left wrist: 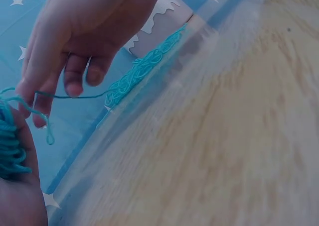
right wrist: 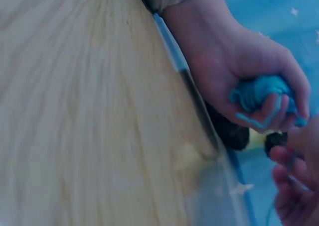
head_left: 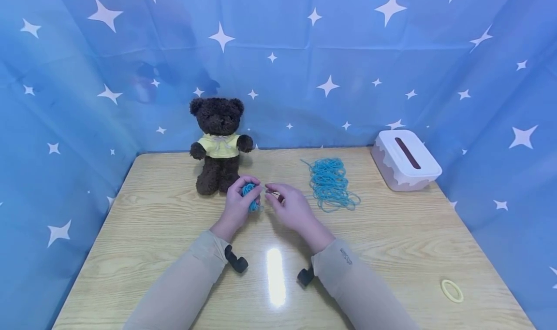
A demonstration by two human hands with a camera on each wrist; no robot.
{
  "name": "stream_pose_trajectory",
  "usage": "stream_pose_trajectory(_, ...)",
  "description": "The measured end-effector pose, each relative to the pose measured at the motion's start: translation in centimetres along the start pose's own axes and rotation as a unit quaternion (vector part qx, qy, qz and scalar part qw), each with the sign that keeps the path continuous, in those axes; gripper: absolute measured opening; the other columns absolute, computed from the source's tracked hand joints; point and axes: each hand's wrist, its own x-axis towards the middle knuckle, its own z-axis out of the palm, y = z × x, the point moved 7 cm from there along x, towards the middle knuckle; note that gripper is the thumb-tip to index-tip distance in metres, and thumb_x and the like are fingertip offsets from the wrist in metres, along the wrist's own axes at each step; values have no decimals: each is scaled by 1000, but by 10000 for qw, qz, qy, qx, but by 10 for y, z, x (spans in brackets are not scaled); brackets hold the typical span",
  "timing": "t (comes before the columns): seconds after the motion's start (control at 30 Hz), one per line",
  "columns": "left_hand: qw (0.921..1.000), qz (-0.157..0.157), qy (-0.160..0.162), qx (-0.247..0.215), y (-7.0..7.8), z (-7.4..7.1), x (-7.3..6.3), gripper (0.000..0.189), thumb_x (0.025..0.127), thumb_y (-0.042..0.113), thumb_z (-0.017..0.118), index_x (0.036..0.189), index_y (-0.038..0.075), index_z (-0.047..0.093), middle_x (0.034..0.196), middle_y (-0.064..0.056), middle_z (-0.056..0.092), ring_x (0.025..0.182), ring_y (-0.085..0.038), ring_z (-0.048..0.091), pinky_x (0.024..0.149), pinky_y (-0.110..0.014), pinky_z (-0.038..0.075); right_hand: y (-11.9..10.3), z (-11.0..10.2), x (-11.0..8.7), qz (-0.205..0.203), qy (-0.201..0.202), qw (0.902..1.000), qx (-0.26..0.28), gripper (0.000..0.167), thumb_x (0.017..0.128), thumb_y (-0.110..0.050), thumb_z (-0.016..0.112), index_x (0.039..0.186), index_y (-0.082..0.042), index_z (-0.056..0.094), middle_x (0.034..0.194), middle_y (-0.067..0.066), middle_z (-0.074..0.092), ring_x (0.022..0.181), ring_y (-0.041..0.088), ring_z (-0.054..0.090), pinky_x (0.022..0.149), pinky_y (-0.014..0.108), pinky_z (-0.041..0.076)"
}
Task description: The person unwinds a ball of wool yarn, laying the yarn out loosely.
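My left hand (head_left: 237, 202) grips a small wound ball of turquoise yarn (head_left: 251, 194), its fingers curled round it. In the right wrist view the same yarn ball (right wrist: 261, 92) shows a loose strand hanging from its side. Close on the right, my right hand (head_left: 289, 207) pinches the yarn strand (left wrist: 75, 96) between thumb and forefinger, the other fingers loosely bent. From there the strand runs to a loose heap of turquoise yarn (head_left: 329, 182) lying in loops on the table, right of both hands.
A dark brown teddy bear (head_left: 219, 146) in a yellow top stands behind the left hand. At the back right of the wooden table (head_left: 174, 252) is a white-lidded tissue box (head_left: 406, 161). A pale yellow ring (head_left: 452, 291) lies near the front right. Blue starry curtains surround the table.
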Motion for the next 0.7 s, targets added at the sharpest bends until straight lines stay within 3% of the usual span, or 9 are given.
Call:
stream_pose_trajectory(0.17,10000,29,-6,21,-1,1,1,21,105,1,66,116,-15,59,84,3,65,67,-10,62,62,-22,56,1,-4,1,-14,426,9991,-2,22,112,-22,67,122,-11,82,105,4,82,79,12,65,69,26,56)
stream_pose_trajectory(0.43,9998,75,206,11,4,-2,1,6,104,1,68,108,-2,65,80,2,65,66,-11,62,61,-22,57,11,-45,-8,-123,1019,9942,330,21,111,-16,67,121,-8,83,100,6,84,79,15,70,65,23,56)
stream_pose_trajectory(0.7,9994,89,341,39,3,-6,1,6,105,-1,66,109,-5,65,77,3,65,66,-10,63,62,-23,60,33,-93,-25,136,1776,9825,549,20,110,-16,69,120,-6,83,102,10,83,76,7,64,64,14,53)
